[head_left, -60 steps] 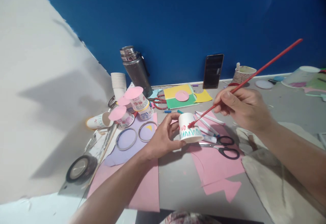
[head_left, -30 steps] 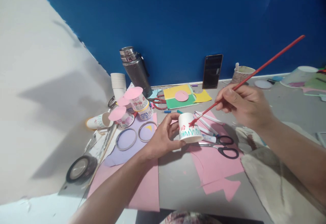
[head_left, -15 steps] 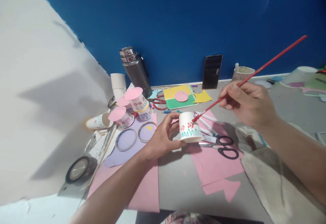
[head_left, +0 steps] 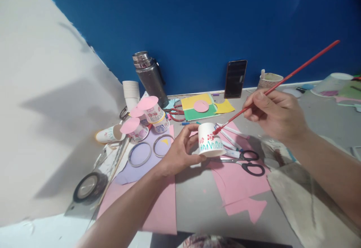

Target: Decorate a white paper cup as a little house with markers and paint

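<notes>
left grip (head_left: 180, 152) clasps cup (head_left: 211, 140); brush (head_left: 278, 79) tip touching.

Grey table (head_left: 197, 199) runs up to the blue wall. Near left: pink paper sheet (head_left: 165, 206), purple sheet (head_left: 146, 158) with two metal rings (head_left: 140, 154) on it, tape roll (head_left: 88, 187) at the left edge. Centre right: pink paper pieces (head_left: 239, 184) under black scissors (head_left: 248, 163) and white markers (head_left: 231, 135). Far: steel flask (head_left: 149, 76), stack of white cups (head_left: 131, 92), decorated cups with pink lids (head_left: 146, 118), yellow and green paper (head_left: 205, 107), red scissors (head_left: 176, 113), phone (head_left: 235, 78) leaning on the wall, small pot (head_left: 269, 80). Far right: upturned bowl (head_left: 332, 84).
</notes>
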Tool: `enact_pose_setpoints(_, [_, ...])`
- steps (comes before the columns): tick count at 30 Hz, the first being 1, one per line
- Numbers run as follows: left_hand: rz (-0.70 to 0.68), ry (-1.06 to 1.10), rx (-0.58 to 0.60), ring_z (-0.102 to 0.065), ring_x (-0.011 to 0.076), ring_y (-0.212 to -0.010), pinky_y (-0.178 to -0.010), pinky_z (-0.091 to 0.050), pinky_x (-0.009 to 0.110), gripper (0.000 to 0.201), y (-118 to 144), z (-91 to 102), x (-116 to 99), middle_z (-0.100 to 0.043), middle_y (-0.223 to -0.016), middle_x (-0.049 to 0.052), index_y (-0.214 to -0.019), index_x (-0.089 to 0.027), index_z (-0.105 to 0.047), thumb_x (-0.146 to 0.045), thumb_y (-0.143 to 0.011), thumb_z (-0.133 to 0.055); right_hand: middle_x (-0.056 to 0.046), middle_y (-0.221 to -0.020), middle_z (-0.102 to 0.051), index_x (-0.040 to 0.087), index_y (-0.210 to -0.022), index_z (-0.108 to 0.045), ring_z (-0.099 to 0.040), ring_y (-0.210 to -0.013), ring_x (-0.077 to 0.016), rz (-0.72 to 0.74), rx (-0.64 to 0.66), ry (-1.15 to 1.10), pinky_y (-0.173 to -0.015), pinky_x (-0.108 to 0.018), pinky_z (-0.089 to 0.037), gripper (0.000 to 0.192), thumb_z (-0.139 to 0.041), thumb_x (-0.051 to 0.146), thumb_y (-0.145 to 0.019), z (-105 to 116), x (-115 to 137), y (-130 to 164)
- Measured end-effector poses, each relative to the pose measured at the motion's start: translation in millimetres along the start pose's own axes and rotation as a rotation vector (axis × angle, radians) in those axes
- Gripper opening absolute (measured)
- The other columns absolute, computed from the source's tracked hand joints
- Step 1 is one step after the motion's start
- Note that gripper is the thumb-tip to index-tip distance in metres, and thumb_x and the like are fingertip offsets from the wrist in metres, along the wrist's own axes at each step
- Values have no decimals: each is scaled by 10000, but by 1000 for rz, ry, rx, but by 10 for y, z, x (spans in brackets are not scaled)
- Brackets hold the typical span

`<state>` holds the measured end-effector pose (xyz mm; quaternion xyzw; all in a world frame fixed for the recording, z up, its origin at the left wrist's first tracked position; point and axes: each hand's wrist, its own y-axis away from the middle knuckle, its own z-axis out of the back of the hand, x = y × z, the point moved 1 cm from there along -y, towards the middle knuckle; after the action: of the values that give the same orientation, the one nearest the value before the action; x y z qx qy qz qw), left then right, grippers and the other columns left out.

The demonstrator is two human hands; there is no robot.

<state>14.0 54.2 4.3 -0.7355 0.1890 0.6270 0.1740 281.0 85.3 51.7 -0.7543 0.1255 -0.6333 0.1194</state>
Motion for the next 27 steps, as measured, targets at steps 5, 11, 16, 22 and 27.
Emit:
enact_pose_setpoints(5, [9, 0, -5, -597, 360, -1387, -1087, -495, 448, 699, -3, 5, 2, -604, -1440, 87, -1236, -270, -553, -99, -651, -897, -31, -584, -698, 170, -718, -787, -591, -494, -100, -12, -34, -18, -440, -215, -427, 428, -939, 569, -734, -20, 31, -3])
enact_pose_setpoints(11, [10, -6, 0, -594, 352, -1388, -1084, -493, 447, 689, 2, -11, -14, -611, -1430, 78, -1229, -275, -558, -99, -655, -896, -22, -572, -689, 169, -732, -787, -578, -488, -95, -10, -14, -19, -446, -219, -423, 421, -929, 564, -750, -32, 38, 19])
enact_pose_setpoints(16, [0, -26, 8, -591, 349, -1385, -1105, -478, 467, 693, -3, -3, 0, -606, -1433, 82, -1239, -278, -548, -107, -664, -895, -29, -589, -707, 179, -734, -801, -589, -500, -95, -12, -10, -38, -450, -212, -424, 398, -928, 555, -757, -34, 25, 12])
enact_pose_setpoints(22, [-12, -70, 6, -601, 351, -1362, -1148, -449, 501, 692, -10, 5, 13, -614, -1377, 87, -1227, -264, -550, -108, -651, -901, -27, -597, -714, 193, -733, -810, -586, -506, -100, 2, 24, 14, -453, -225, -433, 406, -895, 586, -786, -44, 13, 21])
enact_pose_setpoints(27, [-20, -58, 20, -598, 347, -1377, -1140, -463, 495, 682, -4, 14, 28, -609, -1420, 92, -1252, -269, -551, -108, -684, -892, -30, -628, -725, 201, -753, -808, -608, -544, -120, 33, 20, 72, -457, -244, -436, 402, -862, 594, -822, -40, 21, 38])
